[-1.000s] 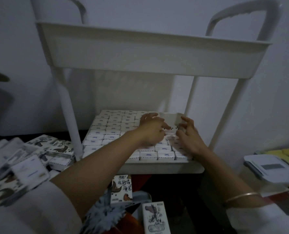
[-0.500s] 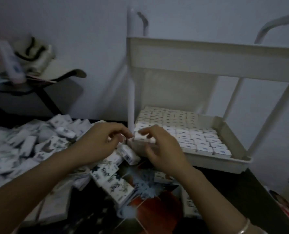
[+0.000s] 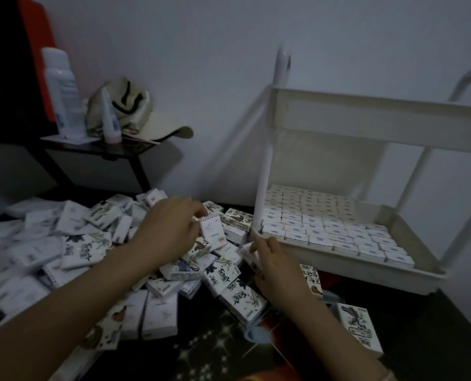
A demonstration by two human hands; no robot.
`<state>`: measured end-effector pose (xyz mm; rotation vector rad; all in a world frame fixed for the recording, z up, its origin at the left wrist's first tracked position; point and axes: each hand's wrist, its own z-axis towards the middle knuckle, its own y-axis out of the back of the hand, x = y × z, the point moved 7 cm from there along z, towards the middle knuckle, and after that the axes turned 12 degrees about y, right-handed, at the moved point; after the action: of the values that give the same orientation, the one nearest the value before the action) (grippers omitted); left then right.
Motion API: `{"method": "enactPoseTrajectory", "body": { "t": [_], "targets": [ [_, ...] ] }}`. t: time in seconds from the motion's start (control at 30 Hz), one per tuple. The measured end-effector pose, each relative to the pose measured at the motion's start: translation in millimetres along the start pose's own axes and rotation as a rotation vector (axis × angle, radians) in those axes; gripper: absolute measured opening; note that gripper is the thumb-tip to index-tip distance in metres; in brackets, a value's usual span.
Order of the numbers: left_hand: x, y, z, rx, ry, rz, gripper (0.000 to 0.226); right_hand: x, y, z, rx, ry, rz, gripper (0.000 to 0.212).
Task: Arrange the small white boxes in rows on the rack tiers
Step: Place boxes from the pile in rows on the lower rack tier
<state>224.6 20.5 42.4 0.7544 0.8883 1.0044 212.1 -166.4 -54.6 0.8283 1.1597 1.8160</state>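
A white rack stands at the right; its lower tier (image 3: 338, 266) holds small white boxes (image 3: 336, 232) packed in neat rows, and its upper tier (image 3: 380, 125) shows only its side wall. A loose heap of small white boxes (image 3: 72, 248) with ink drawings covers the dark floor at the left. My left hand (image 3: 168, 229) is over the heap and grips one white box (image 3: 213, 233) held upright. My right hand (image 3: 275, 259) is just left of the rack's front corner and pinches another small box (image 3: 249, 255) at its edge.
A dark side table (image 3: 105, 149) at the back left carries a white bottle (image 3: 61, 92), a small pink-tipped bottle (image 3: 110, 116) and a beige cap (image 3: 135, 114). More boxes lie in front of the rack, one at the lower right (image 3: 359, 327). A white rack post (image 3: 264, 185) rises beside my right hand.
Both hands left the rack's lower tier and came left to the heap on the floor. My view turned left with them. Each hand now holds a box from the heap.
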Motion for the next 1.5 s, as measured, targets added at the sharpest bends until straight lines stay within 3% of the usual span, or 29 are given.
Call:
{"method": "enactPoseTrajectory", "body": {
  "t": [0.1,0.27,0.43,0.7,0.8,0.87,1.03,1.2,1.37,1.5],
  "targets": [
    [-7,-22,21,0.012,0.007,0.130,0.033,-3,-1,-3,-0.004,-0.027,0.058,0.054],
    [-28,-58,35,0.106,-0.146,0.315,0.037,-15,17,-22,-0.111,-0.111,0.202,0.031],
    [-36,-77,38,0.205,-0.236,0.528,0.049,-27,41,-36,-0.174,-0.141,0.462,0.042],
    [-40,-87,30,0.252,-0.284,0.597,0.051,-33,74,-54,-0.295,-0.024,0.349,0.031],
    [-45,-77,32,0.237,-0.255,0.413,0.053,-41,83,-63,-0.343,-0.020,0.389,0.031],
    [-56,-67,31,0.274,-0.183,0.120,0.055,-51,87,-70,-0.358,-0.034,0.431,0.033],
    [-114,-70,13,0.622,0.001,-0.549,0.028,-91,97,-88,-0.367,-0.238,0.589,0.045],
    [-164,-96,13,0.965,0.317,-1.072,0.029,-142,120,-102,-0.509,-0.432,0.632,0.026],
    [-196,-119,26,1.086,0.356,-1.331,0.034,-201,136,-108,-0.749,-0.616,0.728,0.018],
    [-204,-132,40,1.100,0.289,-1.315,0.040,-234,148,-95,-0.866,-0.658,0.750,0.019]
  ]
}}
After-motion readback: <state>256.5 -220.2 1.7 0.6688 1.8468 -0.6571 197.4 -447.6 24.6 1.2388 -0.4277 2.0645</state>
